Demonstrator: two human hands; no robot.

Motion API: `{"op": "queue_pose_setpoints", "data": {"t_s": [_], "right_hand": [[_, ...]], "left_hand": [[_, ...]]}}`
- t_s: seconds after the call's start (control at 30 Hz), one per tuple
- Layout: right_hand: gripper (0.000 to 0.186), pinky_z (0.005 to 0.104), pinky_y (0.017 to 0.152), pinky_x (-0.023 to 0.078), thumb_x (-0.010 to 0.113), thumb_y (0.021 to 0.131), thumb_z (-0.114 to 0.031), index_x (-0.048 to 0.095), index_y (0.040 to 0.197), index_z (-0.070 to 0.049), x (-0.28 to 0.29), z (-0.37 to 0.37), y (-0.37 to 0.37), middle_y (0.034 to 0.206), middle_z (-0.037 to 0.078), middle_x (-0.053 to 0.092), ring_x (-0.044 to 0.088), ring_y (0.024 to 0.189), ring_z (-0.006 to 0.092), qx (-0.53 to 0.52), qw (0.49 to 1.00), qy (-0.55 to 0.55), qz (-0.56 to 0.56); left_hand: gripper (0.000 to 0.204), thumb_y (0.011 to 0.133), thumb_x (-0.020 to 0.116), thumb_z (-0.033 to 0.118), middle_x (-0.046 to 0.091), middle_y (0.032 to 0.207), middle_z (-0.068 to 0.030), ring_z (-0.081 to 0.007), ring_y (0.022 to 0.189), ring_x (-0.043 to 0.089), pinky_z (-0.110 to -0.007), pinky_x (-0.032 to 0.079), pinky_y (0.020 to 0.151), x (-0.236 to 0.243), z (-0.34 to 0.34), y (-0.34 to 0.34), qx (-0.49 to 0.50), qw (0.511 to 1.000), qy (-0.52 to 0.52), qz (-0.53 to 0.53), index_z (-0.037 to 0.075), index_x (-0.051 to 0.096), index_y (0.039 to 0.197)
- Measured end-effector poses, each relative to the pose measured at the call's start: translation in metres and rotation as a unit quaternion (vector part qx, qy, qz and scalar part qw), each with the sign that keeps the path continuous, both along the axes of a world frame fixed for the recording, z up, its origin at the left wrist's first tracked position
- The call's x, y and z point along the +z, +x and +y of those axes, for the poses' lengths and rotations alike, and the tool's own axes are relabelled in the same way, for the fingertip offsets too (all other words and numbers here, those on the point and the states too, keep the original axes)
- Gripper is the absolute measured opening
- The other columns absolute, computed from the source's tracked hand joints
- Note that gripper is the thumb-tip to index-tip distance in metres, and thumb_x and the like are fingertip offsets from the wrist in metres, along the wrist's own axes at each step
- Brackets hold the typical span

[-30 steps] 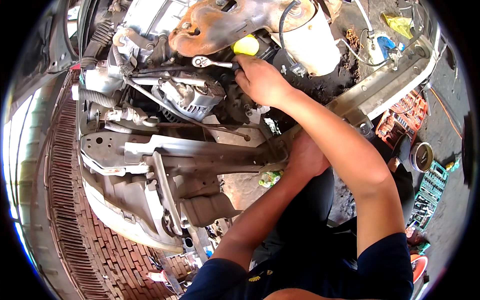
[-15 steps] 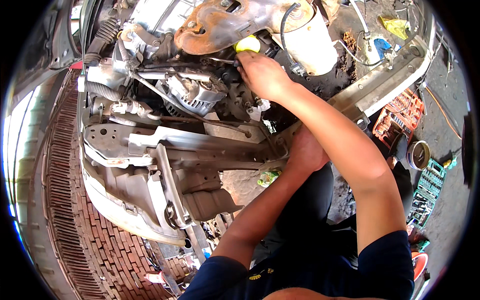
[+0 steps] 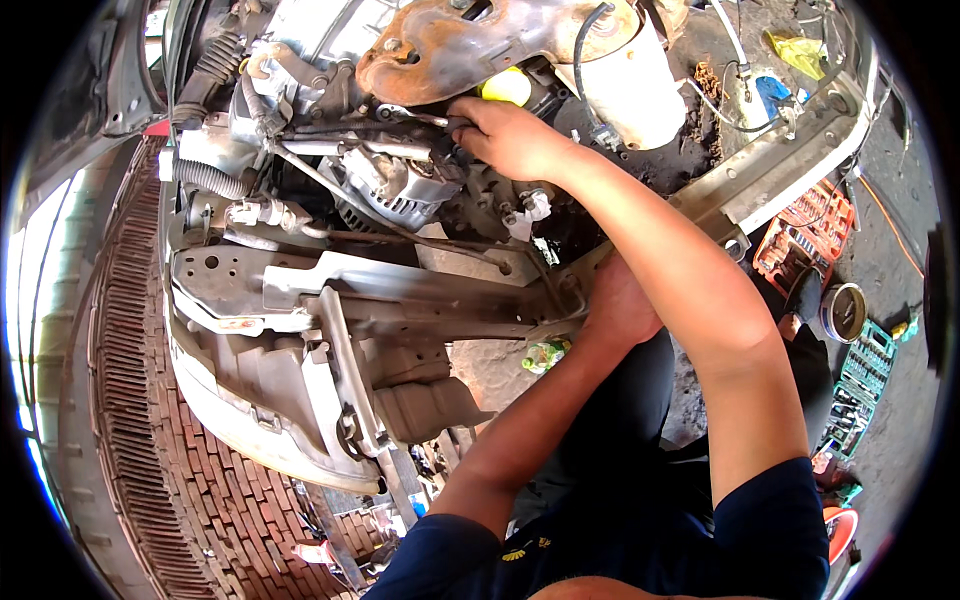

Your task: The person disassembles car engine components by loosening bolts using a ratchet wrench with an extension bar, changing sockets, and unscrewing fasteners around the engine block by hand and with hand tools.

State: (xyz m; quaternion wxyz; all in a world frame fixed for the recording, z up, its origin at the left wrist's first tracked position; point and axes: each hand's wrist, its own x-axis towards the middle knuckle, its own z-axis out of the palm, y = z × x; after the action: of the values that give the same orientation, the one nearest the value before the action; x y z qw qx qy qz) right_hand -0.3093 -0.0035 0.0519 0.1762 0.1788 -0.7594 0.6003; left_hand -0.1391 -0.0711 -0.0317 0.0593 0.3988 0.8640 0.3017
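Observation:
My right hand reaches into the engine bay with its fingers closed round the end of a slim metal wrench. The wrench's far end points left, under a rusty metal bracket. Just above my knuckles shows a bright yellow round cap. Below and left of that hand sits a finned alternator. My left hand is low at the end of the grey frame rail, partly behind my right forearm. Its fingers are hidden.
A dirty white cylinder stands right of the bracket. A metal crossbeam runs along the right. On the floor lie an orange tool case, a round tin and a green socket case. A green bottle shows below the rail.
My right hand has shifted a little left with the wrench, and more of the wrench's far end shows. My left hand stays at the rail. The whole view has drifted slightly.

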Motion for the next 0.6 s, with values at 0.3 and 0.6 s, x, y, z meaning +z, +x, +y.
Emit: {"op": "queue_pose_setpoints", "data": {"t_s": [0.3,0.6], "right_hand": [[0.031,0.0518,0.092,0.050,0.062,0.098,-0.014,0.056,0.125,-0.001,-0.023,0.015,0.016,0.114,0.027,0.067,0.064,0.111,0.0465,-0.085,0.994,0.062,0.038],[0.026,0.0533,0.087,0.052,0.062,0.100,-0.017,0.059,0.122,-0.003,-0.039,0.012,0.074,0.107,0.024,0.070,0.066,0.104,0.0459,-0.156,0.987,0.036,-0.015]], "left_hand": [[0.051,0.091,0.070,0.036,0.064,0.133,-0.0211,-0.0421,0.127,0.058,-0.050,0.051,0.104,0.008,0.005,0.002,0.021,0.999,-0.023,-0.014,0.005,0.064,0.132],[0.036,0.090,0.070,0.030,0.072,0.112,-0.0216,-0.0433,0.107,0.066,-0.051,0.052,0.094,-0.002,0.001,-0.001,0.020,0.999,0.023,0.016,0.003,0.070,0.113]]}}
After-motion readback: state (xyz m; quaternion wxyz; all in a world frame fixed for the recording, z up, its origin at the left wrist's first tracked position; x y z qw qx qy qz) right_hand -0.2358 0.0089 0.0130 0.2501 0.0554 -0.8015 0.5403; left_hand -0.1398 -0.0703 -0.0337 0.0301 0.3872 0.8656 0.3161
